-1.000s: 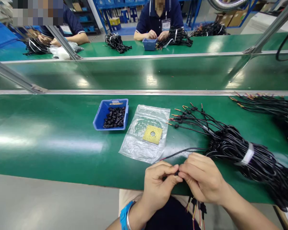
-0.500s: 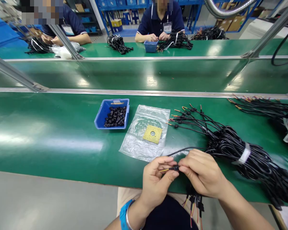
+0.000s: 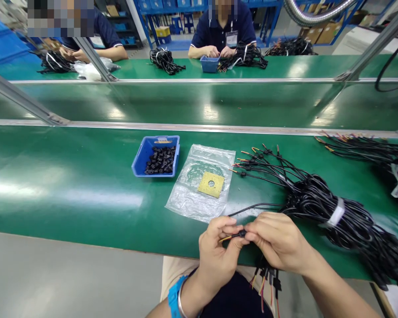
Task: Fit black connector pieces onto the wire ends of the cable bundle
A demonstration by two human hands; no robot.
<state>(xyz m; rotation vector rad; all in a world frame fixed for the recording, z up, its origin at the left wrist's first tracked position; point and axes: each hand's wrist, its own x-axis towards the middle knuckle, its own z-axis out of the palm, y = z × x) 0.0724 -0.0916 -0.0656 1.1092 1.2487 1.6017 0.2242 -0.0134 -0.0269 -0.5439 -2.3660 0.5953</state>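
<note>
Between my two hands, near the bench's front edge, is the end of a black cable (image 3: pixel 254 206) with bare coloured wires and a small black clip (image 3: pixel 242 233) on it. My left hand (image 3: pixel 219 251) is closed around the cable end, its thin yellow wires lying across the fingers. From the right, my right hand (image 3: pixel 278 240) pinches at the black clip; the fingertips of both hands nearly meet there. A tied bundle of black cables (image 3: pixel 315 198) lies just beyond my right hand, several of its ends carrying similar clips.
A blue bin (image 3: pixel 137 165) of small black parts stands left of a clear plastic bag (image 3: pixel 182 201) with a yellow square pad (image 3: pixel 211 184) on it. More cables (image 3: pixel 374 152) lie far right. Cable ends (image 3: pixel 265 278) hang over the front edge. Two people sit opposite.
My hands stay on the cable end, with only a slight shift of the fingers and the clip. The camera view has moved a little.
</note>
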